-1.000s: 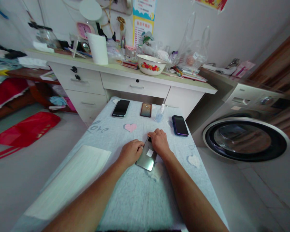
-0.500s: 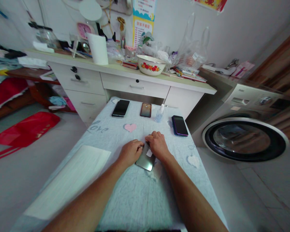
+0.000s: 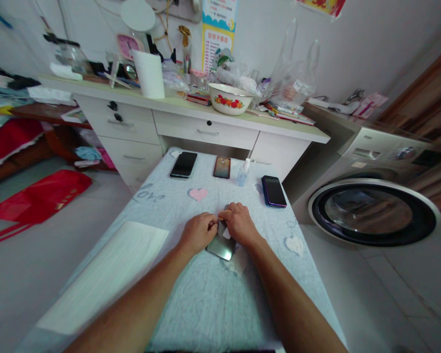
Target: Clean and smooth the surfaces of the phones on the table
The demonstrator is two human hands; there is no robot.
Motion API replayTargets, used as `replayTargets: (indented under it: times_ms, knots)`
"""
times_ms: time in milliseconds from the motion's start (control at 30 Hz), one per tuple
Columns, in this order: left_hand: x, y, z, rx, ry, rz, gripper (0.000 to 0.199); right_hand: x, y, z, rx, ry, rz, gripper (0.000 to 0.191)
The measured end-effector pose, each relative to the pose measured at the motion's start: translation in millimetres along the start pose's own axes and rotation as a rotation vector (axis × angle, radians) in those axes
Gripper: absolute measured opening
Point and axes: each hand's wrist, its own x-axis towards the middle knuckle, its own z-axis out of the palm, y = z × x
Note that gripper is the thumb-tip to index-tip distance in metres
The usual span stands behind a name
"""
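Observation:
A grey phone (image 3: 220,248) with a shiny surface lies on the cloth between my hands, a small white label (image 3: 227,234) on it. My left hand (image 3: 199,231) is closed at its upper left edge, thumb and fingers pinched together. Curled over the upper right part is my right hand (image 3: 238,223), its thumb reaching across to the left fingertips. The phone's top end is mostly hidden by my fingers. Any small piece between the fingertips is too small to make out.
Farther back on the cloth-covered table (image 3: 206,309) lie a black-screened phone (image 3: 183,164), a brown phone or case (image 3: 222,167), a clear spray bottle (image 3: 243,172) and a dark purple-edged phone (image 3: 274,191). A white sheet (image 3: 106,274) lies at left. Behind stands a cluttered desk (image 3: 183,105); right, a washing machine (image 3: 367,211).
My right hand has shifted slightly down and left, its thumb now closer to the left fingertips. More of the phone's top edge shows. The left hand has hardly moved.

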Motion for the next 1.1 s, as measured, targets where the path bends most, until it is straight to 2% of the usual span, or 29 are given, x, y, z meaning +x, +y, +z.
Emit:
replayTargets:
  times_ms: [533,1100]
  knots:
    - [-1.4,2.6,-1.9,-0.021,-0.019,-0.015,0.012,16.6,10.7,6.8,-0.053,0.058,0.169,0.033]
    - [-1.7,0.5,-1.1,-0.02,-0.016,0.005,0.012,9.9,14.8,3.9,-0.096,0.057,0.254,0.034]
